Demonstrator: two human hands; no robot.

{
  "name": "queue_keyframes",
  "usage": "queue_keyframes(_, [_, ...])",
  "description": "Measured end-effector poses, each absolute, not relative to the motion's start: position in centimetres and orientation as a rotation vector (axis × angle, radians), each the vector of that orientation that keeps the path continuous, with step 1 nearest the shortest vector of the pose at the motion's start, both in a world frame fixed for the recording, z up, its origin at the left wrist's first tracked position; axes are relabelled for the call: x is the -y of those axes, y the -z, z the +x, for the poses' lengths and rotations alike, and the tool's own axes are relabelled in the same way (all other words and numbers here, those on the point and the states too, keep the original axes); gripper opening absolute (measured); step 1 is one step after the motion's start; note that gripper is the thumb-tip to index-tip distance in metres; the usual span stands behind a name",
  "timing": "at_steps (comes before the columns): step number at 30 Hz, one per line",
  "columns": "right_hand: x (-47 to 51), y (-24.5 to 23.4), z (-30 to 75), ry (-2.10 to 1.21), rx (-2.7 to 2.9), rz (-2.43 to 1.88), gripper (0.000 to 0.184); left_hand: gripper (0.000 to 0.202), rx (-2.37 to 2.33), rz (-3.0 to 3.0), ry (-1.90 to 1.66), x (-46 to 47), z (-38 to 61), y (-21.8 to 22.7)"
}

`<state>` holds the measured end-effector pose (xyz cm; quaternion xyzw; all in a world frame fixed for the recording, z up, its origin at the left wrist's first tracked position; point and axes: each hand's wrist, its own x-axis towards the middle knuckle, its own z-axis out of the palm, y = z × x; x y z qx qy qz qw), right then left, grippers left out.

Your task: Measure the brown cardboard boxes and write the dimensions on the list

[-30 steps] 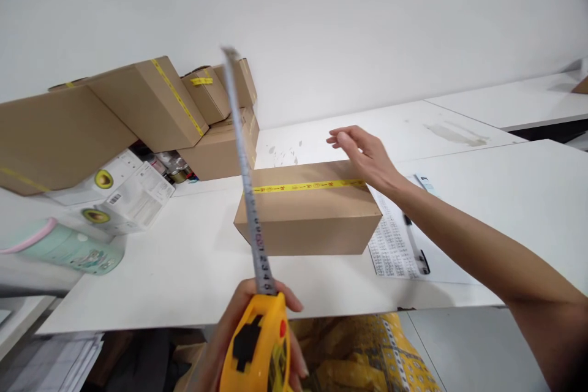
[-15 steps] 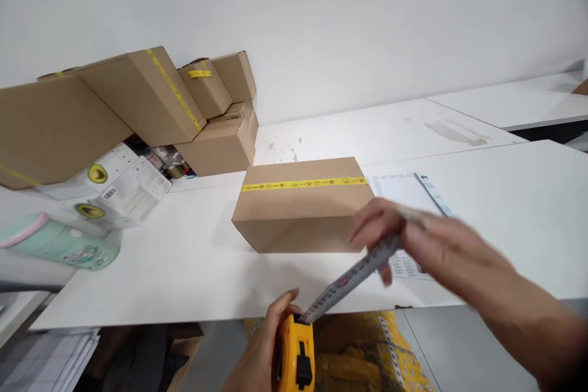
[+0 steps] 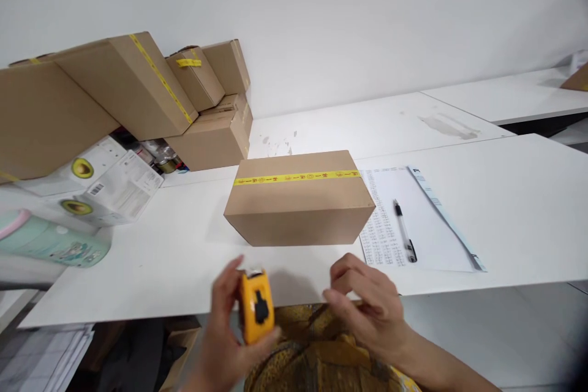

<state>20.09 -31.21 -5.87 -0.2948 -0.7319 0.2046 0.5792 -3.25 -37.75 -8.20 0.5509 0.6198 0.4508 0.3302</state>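
My left hand (image 3: 225, 324) holds a yellow tape measure (image 3: 257, 309) with a black button at the table's front edge. Only a short tip of its blade shows at the top. To the right, my right hand (image 3: 367, 306) is empty, fingers loosely bent and thumb apart from them. Just beyond both hands a closed cardboard box (image 3: 298, 208), sealed with yellow printed tape, rests on the white table. Beside it lie papers (image 3: 383, 239) with printed rows, partly hidden by the box, and a black-and-clear pen (image 3: 404, 233) on top of them.
Cardboard boxes (image 3: 138, 86) are stacked at the back left against the wall. White boxes with avocado pictures (image 3: 124, 187) and a mint-green tumbler (image 3: 59, 242) stand at the left. The white table (image 3: 519, 214) extends right; papers (image 3: 55, 355) sit below at the lower left.
The tape measure's blade, earlier drawn out between my hands, is back in its case. My right hand has let go and moved down off the box and papers. My left hand has shifted left.
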Motion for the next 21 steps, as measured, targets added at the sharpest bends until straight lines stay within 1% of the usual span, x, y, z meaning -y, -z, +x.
queue_keyframes(2, [30.9,6.2,21.6,-0.332,1.604,-0.819,0.022,0.096,-1.867,1.55,-1.233,35.8,-5.7,7.7])
queue_keyframes(4, [30.2,6.8,23.6,-0.169,1.517,-1.007,0.022,0.092,-2.146,1.683,-1.193,33.4,-8.6,7.5])
queue_keyframes(6, [29.0,7.7,26.1,-0.029,1.479,-1.255,0.024,0.082,-2.349,1.765,-0.989,31.1,-11.2,7.9])
queue_keyframes(9, [26.9,9.3,30.1,0.112,1.445,-1.728,0.028,0.075,-2.508,1.685,-0.59,28.6,-13.9,9.2])
queue_keyframes(11, [25.8,10.4,32.4,0.075,1.451,-2.042,0.03,0.072,-2.546,1.625,-0.436,27.5,-14.8,10.1])
queue_keyframes(14, [24.9,11.8,34.1,-0.165,1.569,-2.363,0.039,0.071,-2.555,1.625,-0.364,26.6,-15.1,10.7])
queue_keyframes(16, [24.5,12.5,34.3,-0.307,1.652,-2.442,0.039,0.07,-2.546,1.645,-0.333,26.1,-15.0,10.8])
queue_keyframes(19, [24.1,13.2,34.4,-0.384,1.67,-2.443,0.032,0.068,-2.53,1.693,-0.294,25.4,-14.8,11.0])
queue_keyframes(21, [23.7,13.2,35.1,-0.429,1.591,-2.383,0.028,0.068,-2.54,1.77,-0.398,25.2,-14.6,11.0])
